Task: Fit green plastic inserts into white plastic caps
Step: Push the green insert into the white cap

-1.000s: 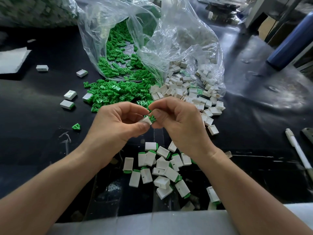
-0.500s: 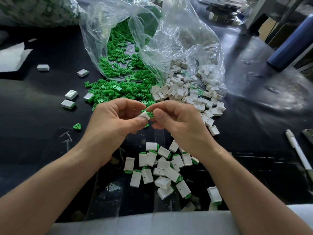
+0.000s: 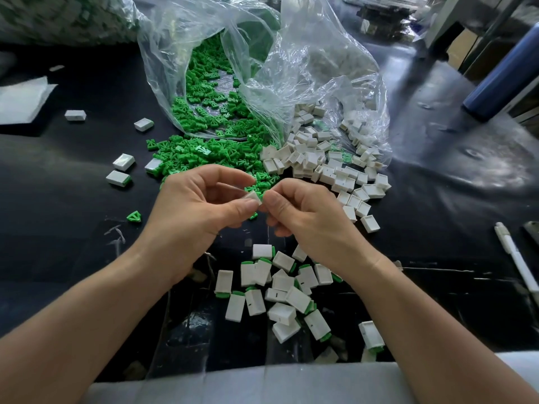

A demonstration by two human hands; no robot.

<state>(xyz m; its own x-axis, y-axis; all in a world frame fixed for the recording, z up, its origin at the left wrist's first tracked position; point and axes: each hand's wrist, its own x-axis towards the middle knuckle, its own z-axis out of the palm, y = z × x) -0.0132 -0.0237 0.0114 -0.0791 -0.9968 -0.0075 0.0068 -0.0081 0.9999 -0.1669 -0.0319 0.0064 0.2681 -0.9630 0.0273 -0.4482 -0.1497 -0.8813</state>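
The white cap (image 3: pixel 253 197) sits just in front of the clear bag (image 3: pixel 291 83)'s mouth, pinched by the left hand (image 3: pixel 198 211) between curled thumb and forefinger. Its long axis lies roughly crosswise and a little tilted, the free end pointing at the right hand (image 3: pixel 309 217). That hand's thumb and forefinger are closed against the same end, though I cannot tell whether an insert sits between them. Green inserts (image 3: pixel 210 153) and empty caps (image 3: pixel 320 164) spill side by side from the bag's mouth, and a heap of fitted caps (image 3: pixel 280 287) lies well in front of the bag, under the wrists.
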